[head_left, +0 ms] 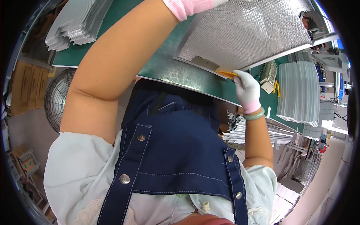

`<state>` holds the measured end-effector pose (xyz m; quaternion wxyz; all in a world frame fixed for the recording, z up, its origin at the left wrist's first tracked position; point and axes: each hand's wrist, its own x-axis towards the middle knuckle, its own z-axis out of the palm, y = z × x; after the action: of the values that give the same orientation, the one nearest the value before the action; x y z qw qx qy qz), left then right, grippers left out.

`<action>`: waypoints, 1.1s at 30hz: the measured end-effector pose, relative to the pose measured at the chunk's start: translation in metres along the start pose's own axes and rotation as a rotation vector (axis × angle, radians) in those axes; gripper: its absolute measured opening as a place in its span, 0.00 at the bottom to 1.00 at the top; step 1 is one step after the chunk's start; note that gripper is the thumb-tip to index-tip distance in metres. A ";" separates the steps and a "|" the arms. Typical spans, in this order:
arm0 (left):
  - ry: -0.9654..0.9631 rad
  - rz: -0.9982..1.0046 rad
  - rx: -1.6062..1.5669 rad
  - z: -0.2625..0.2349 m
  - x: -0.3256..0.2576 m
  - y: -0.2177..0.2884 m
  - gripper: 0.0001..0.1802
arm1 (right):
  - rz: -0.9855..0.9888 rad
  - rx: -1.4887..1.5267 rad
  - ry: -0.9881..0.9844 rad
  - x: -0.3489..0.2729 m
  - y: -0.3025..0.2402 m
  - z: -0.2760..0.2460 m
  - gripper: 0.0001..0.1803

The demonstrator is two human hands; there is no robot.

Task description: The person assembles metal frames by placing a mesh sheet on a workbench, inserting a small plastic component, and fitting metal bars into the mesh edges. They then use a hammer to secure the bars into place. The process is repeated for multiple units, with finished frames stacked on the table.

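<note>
A framed metal mesh panel [247,32], silvery and rectangular, lies on the green tabletop [176,75]. Along its near edge, at the frame, my right hand [247,88] grips a flat orange tool [225,74] whose exact kind I cannot make out. The tool's far end touches the panel's near rim, beside a dull greyish plate [205,62] set into the mesh edge. My left hand [197,6] reaches over the panel's far left side; the top of the view cuts off its fingers. Both hands wear white gloves with pink cuffs.
Mesh sheets [82,24] are stacked at the far left of the table. To the right stand a bundle of small metal pieces [268,77], a yellow-handled tool [276,88] and stacked metal strips [298,92]. More strips [247,129] lie below the tabletop. A fan [56,99] stands left.
</note>
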<state>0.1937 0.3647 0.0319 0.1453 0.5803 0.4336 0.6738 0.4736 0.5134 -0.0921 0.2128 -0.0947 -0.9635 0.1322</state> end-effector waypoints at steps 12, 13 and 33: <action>0.044 0.024 0.239 -0.001 -0.007 0.012 0.23 | -0.070 -0.065 0.274 -0.008 -0.054 -0.049 0.14; 0.069 0.052 0.232 0.000 -0.008 0.011 0.23 | -0.013 0.007 0.464 -0.025 -0.038 -0.048 0.14; 0.131 -0.293 -0.087 0.013 -0.003 0.030 0.19 | 0.218 0.920 0.483 0.107 -0.022 -0.131 0.15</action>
<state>0.2161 0.3505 0.0515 0.2384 0.4586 0.4929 0.6999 0.4327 0.5466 0.0701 0.4333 -0.1191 -0.7140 0.5370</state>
